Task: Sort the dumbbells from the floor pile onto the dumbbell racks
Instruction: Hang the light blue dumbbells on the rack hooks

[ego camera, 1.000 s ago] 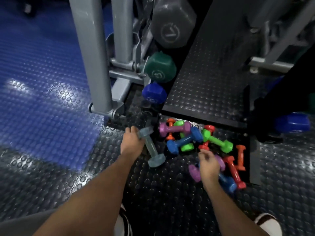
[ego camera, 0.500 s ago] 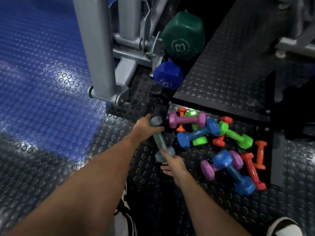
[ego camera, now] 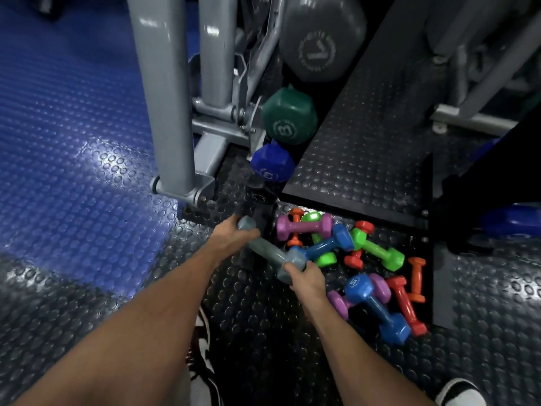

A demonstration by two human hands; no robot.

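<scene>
**Grey dumbbell held at both ends**

Your grey-blue rubber-coated dumbbell [ego camera: 270, 253] sits just above the studded black floor [ego camera: 263, 332], left of the coloured dumbbell pile [ego camera: 351, 259]. Your left hand [ego camera: 228, 240] is wrapped around its far head, your right hand [ego camera: 307, 281] around its near head. The grey steel rack [ego camera: 164, 98] stands just beyond.

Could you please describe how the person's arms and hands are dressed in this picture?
Both forearms are bare: no sleeves reach them. The left hand and right hand wear no gloves, and no watch, band or ring is visible.
</scene>
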